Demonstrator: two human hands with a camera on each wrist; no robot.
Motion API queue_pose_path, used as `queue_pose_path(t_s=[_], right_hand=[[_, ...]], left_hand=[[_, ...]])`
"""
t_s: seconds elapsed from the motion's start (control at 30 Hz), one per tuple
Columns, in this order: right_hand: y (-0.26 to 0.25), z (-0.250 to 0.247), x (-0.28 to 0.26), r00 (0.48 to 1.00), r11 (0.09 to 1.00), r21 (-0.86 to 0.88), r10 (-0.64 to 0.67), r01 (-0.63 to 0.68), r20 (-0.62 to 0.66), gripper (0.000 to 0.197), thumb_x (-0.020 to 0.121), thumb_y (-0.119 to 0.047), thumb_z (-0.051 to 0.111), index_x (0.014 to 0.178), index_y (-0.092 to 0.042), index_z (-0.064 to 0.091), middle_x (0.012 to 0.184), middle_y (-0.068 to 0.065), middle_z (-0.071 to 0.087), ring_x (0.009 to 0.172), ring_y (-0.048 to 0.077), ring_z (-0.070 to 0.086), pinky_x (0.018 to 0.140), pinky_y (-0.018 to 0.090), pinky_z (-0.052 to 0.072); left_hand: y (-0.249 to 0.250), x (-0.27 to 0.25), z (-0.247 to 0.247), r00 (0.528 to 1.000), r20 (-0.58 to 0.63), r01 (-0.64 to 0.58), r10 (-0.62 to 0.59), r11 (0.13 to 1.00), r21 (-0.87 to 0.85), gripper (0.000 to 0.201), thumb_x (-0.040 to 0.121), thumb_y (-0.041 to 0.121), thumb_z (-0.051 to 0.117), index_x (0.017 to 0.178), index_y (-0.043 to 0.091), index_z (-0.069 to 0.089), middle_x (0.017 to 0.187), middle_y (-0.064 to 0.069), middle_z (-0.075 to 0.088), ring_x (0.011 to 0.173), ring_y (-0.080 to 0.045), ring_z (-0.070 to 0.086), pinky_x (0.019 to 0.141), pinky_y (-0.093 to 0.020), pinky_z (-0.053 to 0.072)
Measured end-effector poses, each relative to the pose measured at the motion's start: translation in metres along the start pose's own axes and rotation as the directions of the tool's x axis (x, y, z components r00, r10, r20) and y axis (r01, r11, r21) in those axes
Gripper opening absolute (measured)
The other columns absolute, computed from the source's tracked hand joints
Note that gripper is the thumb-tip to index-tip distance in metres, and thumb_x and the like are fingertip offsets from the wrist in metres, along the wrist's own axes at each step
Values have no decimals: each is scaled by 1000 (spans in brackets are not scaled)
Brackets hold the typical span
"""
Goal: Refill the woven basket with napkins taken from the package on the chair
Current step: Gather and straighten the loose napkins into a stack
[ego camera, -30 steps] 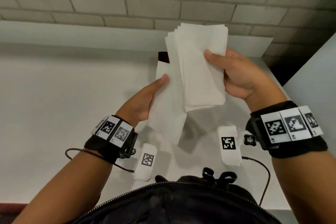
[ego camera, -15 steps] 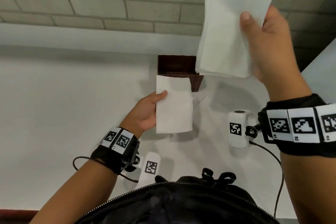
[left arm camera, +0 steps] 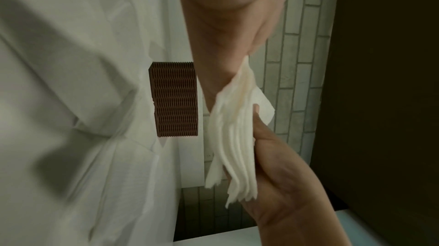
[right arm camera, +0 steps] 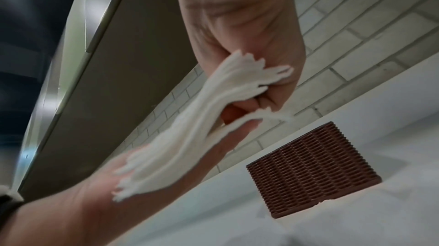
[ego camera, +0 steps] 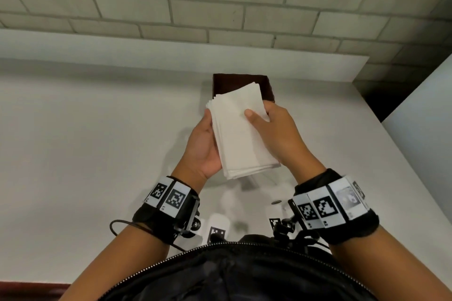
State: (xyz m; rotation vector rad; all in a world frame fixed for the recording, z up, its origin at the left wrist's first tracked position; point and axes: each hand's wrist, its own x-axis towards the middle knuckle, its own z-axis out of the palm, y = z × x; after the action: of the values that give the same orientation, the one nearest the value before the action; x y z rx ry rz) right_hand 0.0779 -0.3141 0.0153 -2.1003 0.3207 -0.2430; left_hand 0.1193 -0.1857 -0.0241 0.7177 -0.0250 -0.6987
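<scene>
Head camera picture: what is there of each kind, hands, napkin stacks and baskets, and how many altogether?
Hands: 2, the left hand and the right hand
Napkin stack: 1, held between both
Woven basket: 1, on the white table
Total: 4

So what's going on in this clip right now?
A person holds a stack of white napkins in both hands above a white table. The left hand cups the stack's left edge; the right hand grips it, thumb on top. The woven basket sits just beyond, and the stack is not in it yet.
</scene>
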Motion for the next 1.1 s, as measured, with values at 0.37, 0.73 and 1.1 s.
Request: queue_pose_path(t_s=[0.37, 0.73, 1.1], right_hand=[[11, 31, -1, 995, 975, -216, -72, 56, -67, 54, 90, -44, 53, 135, -17, 39, 124, 6, 49, 113, 23, 47, 91, 35, 46], [29, 24, 2, 945, 973, 9, 220, -229, 242, 26, 88, -30, 61, 106, -11, 58, 80, -1, 61, 61, 10, 58, 44, 16, 44], [96, -52, 39, 866, 607, -710, 500, -356, -7, 66, 82, -44, 64, 126, 3, 49, 129, 19, 55, 121, 35, 50, 104, 41, 41]], left_hand=[[5, 7, -11, 994, -106, -16, 15, 1000, -12, 34, 97, 22, 42, 128, 9, 50, 107, -17, 66, 90, -33, 68, 73, -48, 58], [-4, 9, -16, 971, -238, -42, 35, 999, -26, 38, 93, 6, 43, 131, 6, 45, 112, -19, 59, 100, -36, 57, 77, -51, 51], [27, 0, -25, 935, -345, -96, 80, 995, -29, 37, 88, -3, 48, 123, 8, 52, 113, -14, 64, 101, -31, 62, 72, -46, 53]])
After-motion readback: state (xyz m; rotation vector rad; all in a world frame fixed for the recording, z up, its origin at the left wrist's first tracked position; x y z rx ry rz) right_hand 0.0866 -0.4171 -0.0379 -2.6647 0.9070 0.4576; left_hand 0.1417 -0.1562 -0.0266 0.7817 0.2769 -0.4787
